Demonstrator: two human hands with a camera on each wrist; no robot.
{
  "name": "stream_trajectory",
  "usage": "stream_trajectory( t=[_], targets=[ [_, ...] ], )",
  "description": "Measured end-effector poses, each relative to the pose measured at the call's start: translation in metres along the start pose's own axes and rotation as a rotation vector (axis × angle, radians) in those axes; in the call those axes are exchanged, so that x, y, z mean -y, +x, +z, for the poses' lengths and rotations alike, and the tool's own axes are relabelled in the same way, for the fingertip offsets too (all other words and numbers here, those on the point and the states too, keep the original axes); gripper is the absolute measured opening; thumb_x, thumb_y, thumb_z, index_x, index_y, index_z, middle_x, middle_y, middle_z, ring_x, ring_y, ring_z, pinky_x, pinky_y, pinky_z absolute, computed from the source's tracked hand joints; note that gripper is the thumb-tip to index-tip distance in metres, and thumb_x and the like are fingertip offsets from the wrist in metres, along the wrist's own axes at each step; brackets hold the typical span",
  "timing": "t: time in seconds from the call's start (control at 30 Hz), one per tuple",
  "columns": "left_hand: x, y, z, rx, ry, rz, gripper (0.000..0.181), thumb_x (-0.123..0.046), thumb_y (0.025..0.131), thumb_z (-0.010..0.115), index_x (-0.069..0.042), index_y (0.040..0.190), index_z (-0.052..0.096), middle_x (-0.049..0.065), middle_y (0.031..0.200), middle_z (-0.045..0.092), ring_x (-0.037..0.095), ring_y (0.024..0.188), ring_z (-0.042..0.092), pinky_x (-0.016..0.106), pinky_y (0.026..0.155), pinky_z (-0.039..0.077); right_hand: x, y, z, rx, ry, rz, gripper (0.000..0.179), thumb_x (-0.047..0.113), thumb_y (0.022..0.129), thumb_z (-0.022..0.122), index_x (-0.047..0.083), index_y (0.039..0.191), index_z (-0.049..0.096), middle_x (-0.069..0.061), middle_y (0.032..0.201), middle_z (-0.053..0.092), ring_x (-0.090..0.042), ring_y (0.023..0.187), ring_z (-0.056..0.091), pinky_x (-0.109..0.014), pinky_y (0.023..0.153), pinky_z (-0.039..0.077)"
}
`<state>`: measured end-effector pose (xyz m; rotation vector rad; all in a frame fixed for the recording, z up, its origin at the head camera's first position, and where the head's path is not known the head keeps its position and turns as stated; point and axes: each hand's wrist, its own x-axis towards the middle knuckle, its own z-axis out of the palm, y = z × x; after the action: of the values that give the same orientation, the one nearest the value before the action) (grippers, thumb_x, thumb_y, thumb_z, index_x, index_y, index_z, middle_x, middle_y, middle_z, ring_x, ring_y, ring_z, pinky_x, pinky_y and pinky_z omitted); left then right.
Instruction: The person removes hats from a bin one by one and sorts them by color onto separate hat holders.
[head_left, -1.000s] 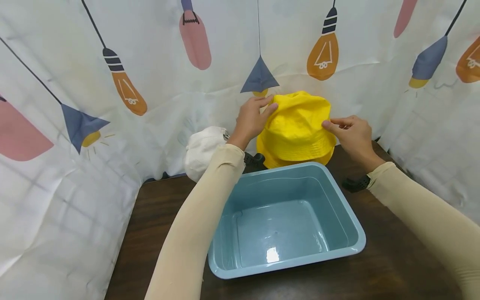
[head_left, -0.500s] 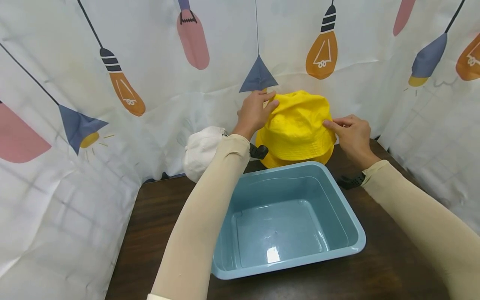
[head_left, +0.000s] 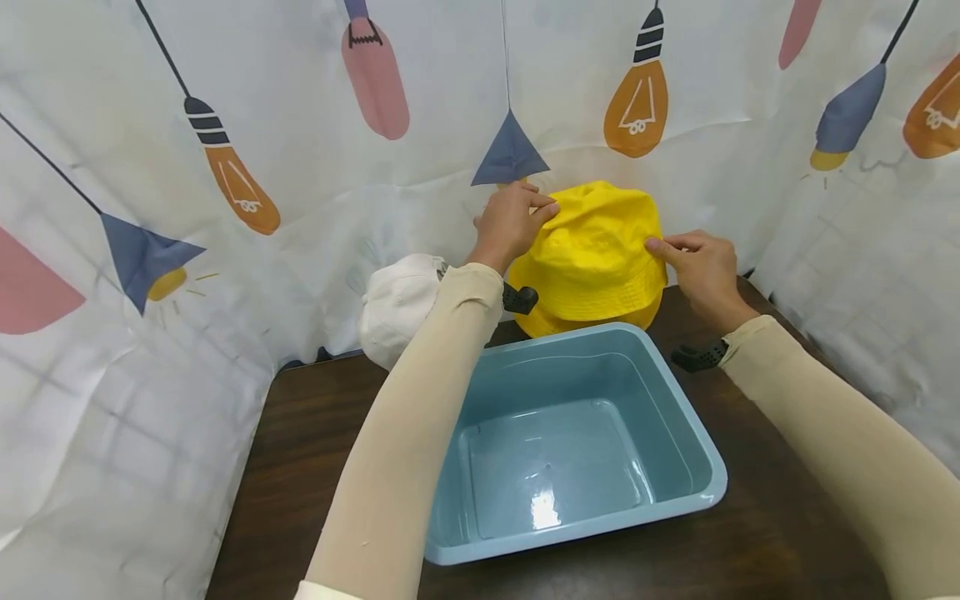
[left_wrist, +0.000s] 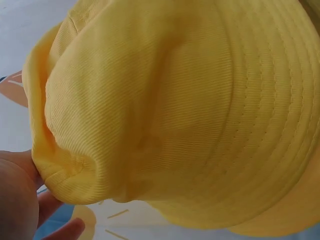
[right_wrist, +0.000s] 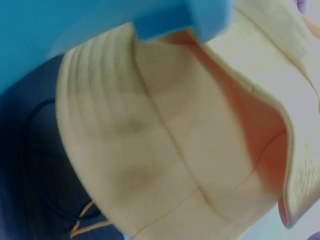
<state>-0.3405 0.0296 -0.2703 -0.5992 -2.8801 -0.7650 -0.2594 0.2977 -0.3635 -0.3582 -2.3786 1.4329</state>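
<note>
A yellow bucket hat (head_left: 596,258) stands on the table against the back curtain, behind the blue basin (head_left: 705,492). My left hand (head_left: 510,221) pinches the upper left side of its crown. On the other side, my right hand (head_left: 702,271) pinches the hat's right edge between thumb and fingers. The left wrist view is filled by the crown (left_wrist: 150,110), with part of my left hand (left_wrist: 20,195) at its lower left corner. In the right wrist view the hat's fabric (right_wrist: 165,150) looks pale and folded.
A white cap (head_left: 397,304) lies left of the hat, partly behind my left forearm. The basin sits in front on the dark wooden table (head_left: 300,450). A curtain printed with lamps (head_left: 637,108) rises around the table. A dark cord (right_wrist: 35,170) shows in the right wrist view.
My left wrist has turned and shifted slightly right, still at the crown. The right hand and the hat stay nearly in place. The head view has drifted a little.
</note>
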Motion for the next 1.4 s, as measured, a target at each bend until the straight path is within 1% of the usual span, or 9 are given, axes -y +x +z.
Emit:
stream_trajectory(
  t=[0.17,0.33,0.53,0.7,0.83,1.03,1.17,1.3,1.4],
  targets=[
    [0.002,0.000,-0.005,-0.061,0.012,-0.001,0.031,-0.044,0.104,0.055,-0.032,0.125,0.075,-0.014,0.148,0.056,0.014,0.143,0.046,0.070,0.112,0.031,0.012,0.004,0.001,-0.002,0.143,0.027,0.068,0.058,0.081,0.076,0.008,0.126,0.073,0.009,0.101,0.063,-0.016,0.096,0.054,-0.017,0.076,0.051],
    [0.001,-0.002,-0.017,-0.142,-0.008,0.021,0.031,-0.043,0.105,0.054,-0.032,0.126,0.074,-0.015,0.146,0.058,0.011,0.140,0.048,0.065,0.110,0.035,0.026,0.009,-0.003,-0.012,0.227,0.049,0.069,0.055,0.076,0.078,0.009,0.126,0.073,0.008,0.104,0.062,-0.013,0.098,0.055,-0.011,0.077,0.053],
    [-0.001,-0.004,-0.033,-0.234,-0.084,0.024,0.033,-0.045,0.104,0.055,-0.029,0.123,0.076,-0.015,0.146,0.058,0.011,0.139,0.050,0.058,0.107,0.037,0.041,0.015,-0.010,-0.038,0.288,-0.010,0.064,0.052,0.075,0.079,0.009,0.123,0.075,0.006,0.103,0.062,-0.013,0.098,0.056,-0.011,0.080,0.053],
    [-0.003,-0.006,-0.045,-0.286,-0.123,0.023,0.032,-0.045,0.103,0.057,-0.027,0.120,0.077,-0.014,0.144,0.059,0.010,0.138,0.050,0.056,0.107,0.037,0.051,0.017,-0.012,-0.049,0.329,-0.057,0.058,0.048,0.077,0.080,0.010,0.120,0.077,0.005,0.103,0.063,-0.014,0.098,0.056,-0.013,0.081,0.054],
    [-0.008,-0.007,-0.055,-0.315,-0.133,0.017,0.032,-0.045,0.103,0.057,-0.027,0.119,0.078,-0.015,0.142,0.060,0.009,0.137,0.051,0.052,0.106,0.038,0.058,0.020,-0.012,-0.059,0.380,-0.058,0.055,0.047,0.074,0.082,0.010,0.115,0.079,0.004,0.101,0.064,-0.014,0.096,0.057,-0.014,0.081,0.054],
    [-0.022,-0.008,-0.075,-0.342,-0.097,0.019,0.032,-0.048,0.102,0.057,-0.031,0.122,0.076,-0.019,0.142,0.059,0.004,0.136,0.051,0.049,0.104,0.038,0.070,0.028,-0.014,-0.076,0.421,-0.050,0.056,0.048,0.071,0.083,0.011,0.113,0.080,0.004,0.100,0.064,-0.013,0.097,0.056,-0.017,0.081,0.054],
    [-0.030,-0.008,-0.080,-0.341,-0.106,0.022,0.032,-0.048,0.101,0.057,-0.032,0.121,0.076,-0.019,0.143,0.058,0.003,0.136,0.050,0.048,0.105,0.036,0.074,0.033,-0.021,-0.068,0.435,-0.027,0.060,0.050,0.069,0.084,0.012,0.115,0.079,0.006,0.106,0.065,-0.012,0.101,0.056,-0.020,0.091,0.053],
    [-0.037,-0.010,-0.076,-0.285,-0.100,0.007,0.031,-0.048,0.102,0.057,-0.033,0.121,0.076,-0.017,0.143,0.058,0.003,0.135,0.049,0.050,0.107,0.035,0.070,0.037,-0.030,-0.041,0.426,0.010,0.063,0.051,0.068,0.085,0.013,0.118,0.078,0.007,0.111,0.067,-0.012,0.102,0.058,-0.023,0.100,0.050],
    [-0.041,-0.012,-0.069,-0.223,-0.051,0.002,0.030,-0.048,0.103,0.056,-0.034,0.120,0.077,-0.016,0.141,0.059,0.005,0.133,0.050,0.052,0.106,0.036,0.063,0.039,-0.036,-0.024,0.400,0.047,0.064,0.052,0.069,0.085,0.014,0.120,0.078,0.008,0.111,0.068,-0.011,0.102,0.059,-0.027,0.107,0.048]
  ],
)
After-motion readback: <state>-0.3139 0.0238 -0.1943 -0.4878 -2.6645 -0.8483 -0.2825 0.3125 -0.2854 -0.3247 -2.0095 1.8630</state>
